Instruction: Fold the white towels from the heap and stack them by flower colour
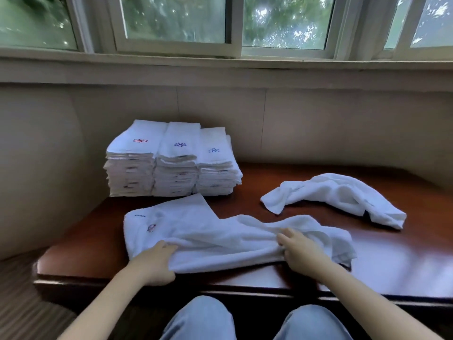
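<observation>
Head view: white towel being folded [220, 239] lies across the near part of the dark wood bench [404, 261], left end fairly flat with a red flower mark [151, 227] facing up, right end still bunched. Left hand [157, 263] grips the near edge, fingers [169, 247] curled over the top of the cloth and thumb below it, clamped on the towel. Right hand [300, 249] is on the bunched middle-right part, fingers curled into the folds, pinching the same towel; likely both hold the long near edge so it can be lifted and doubled over away from the person. Mark kept up, probably so the colour can be read for sorting. Far left against the wall, three folded stacks touch side by side: red-flower stack [133, 165] on the left, dark-blue-flower stack [177, 168] in the middle, light-blue-flower stack [215, 173] on the right, flowers on top so each pile reads at a glance. Far right, one crumpled towel [338, 197] lies apart, all that shows of the heap. Judging by stack height, task is nearly done. Knees in jeans [201, 320] at bottom, window [284, 20] behind.
</observation>
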The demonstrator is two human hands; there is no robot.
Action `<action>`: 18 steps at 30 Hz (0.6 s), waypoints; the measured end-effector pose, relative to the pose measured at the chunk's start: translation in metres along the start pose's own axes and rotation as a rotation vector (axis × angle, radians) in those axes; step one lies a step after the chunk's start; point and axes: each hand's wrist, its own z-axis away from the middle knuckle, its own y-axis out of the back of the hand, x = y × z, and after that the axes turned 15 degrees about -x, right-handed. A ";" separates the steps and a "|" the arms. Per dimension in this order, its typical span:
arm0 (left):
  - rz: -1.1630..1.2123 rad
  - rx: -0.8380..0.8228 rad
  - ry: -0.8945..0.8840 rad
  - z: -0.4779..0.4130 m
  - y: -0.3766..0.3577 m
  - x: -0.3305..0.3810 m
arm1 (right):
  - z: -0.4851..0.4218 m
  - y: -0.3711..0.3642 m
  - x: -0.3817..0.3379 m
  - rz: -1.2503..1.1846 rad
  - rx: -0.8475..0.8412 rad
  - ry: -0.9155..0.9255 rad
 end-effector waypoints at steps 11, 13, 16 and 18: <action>0.060 0.093 0.135 0.035 -0.021 -0.067 | -0.012 0.014 -0.028 0.068 0.037 -0.160; 0.041 0.078 0.125 0.035 -0.011 -0.075 | -0.022 0.032 -0.017 0.070 -0.007 -0.327; -0.029 0.050 0.141 0.034 0.003 -0.081 | -0.027 0.054 0.001 0.251 -0.053 -0.484; -0.100 0.054 0.187 0.029 0.008 -0.084 | -0.027 0.057 0.015 0.252 -0.122 -0.527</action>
